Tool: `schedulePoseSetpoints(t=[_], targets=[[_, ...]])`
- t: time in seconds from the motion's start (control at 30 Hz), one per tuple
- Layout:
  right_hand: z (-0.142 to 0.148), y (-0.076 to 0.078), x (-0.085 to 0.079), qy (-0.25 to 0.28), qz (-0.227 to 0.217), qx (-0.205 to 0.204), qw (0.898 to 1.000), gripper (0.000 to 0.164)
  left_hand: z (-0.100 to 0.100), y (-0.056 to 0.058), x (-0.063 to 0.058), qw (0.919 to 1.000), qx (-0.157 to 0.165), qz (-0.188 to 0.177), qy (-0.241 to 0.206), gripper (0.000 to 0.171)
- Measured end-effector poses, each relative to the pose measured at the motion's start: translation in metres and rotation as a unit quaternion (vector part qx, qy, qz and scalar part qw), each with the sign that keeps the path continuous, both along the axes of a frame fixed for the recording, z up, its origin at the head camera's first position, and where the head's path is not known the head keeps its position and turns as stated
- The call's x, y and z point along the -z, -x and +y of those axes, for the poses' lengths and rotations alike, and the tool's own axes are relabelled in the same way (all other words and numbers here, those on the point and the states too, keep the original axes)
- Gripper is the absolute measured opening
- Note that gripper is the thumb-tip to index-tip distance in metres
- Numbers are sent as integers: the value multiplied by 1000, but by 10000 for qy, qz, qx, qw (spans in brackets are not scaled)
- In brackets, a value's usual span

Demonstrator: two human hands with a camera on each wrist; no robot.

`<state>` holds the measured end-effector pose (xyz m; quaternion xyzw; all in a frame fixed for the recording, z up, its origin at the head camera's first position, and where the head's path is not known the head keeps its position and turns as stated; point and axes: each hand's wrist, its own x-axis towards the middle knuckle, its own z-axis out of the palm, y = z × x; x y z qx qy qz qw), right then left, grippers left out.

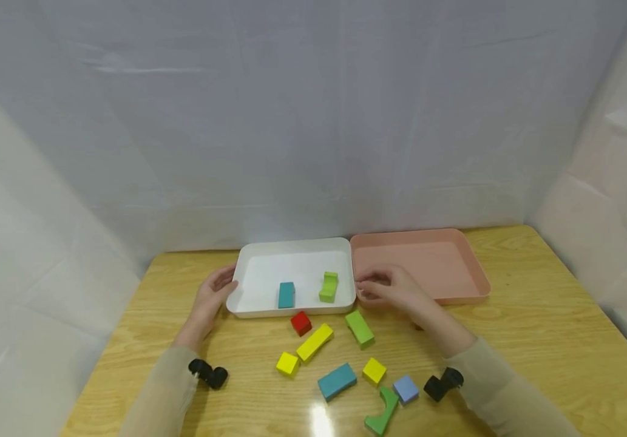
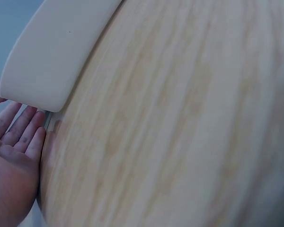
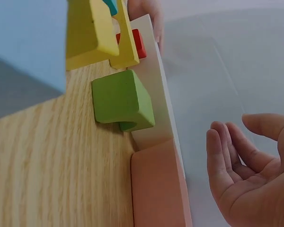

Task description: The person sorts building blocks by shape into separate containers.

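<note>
My left hand (image 1: 210, 302) holds the left end of the white tray (image 1: 269, 261), thumb over the rim and fingers along the outer wall. In the left wrist view, the fingertips are partly hidden behind the tray corner. Inside the tray lie a teal block (image 1: 286, 295) and a lime curved block (image 1: 329, 287). Over the near left corner of the pink tray (image 1: 428, 267) hovers my right hand (image 1: 400, 291), fingers loosely bent. The right wrist view shows nothing between thumb and fingers. Closest to it on the table is a lime block (image 1: 360, 329).
Several blocks lie before the trays: a red cube (image 1: 301, 323), a long yellow block (image 1: 315, 342), yellow cubes (image 1: 288, 364) (image 1: 374, 371), a blue block (image 1: 337, 381), a light-blue cube (image 1: 406, 388) and a green arch (image 1: 383, 413). White sheets (image 1: 313, 121) surround the table.
</note>
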<state>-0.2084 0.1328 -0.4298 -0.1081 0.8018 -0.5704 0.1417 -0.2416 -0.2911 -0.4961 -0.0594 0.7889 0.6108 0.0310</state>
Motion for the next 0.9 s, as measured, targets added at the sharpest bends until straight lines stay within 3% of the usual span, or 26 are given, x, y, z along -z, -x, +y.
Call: schedulePoseSetpoints(t=[0.23, 0.5, 0.9], targets=[[5, -6, 3, -120, -34, 71, 9999, 28, -1, -1, -1, 10000, -11, -18, -7, 58], [11, -11, 15, -63, 246, -223, 9994, 26, -1, -2, -3, 10000, 54, -44, -59, 58], [15, -17, 26, -70, 146, -426, 9990, 25, 0, -3, -4, 9999, 34, -29, -132, 57]])
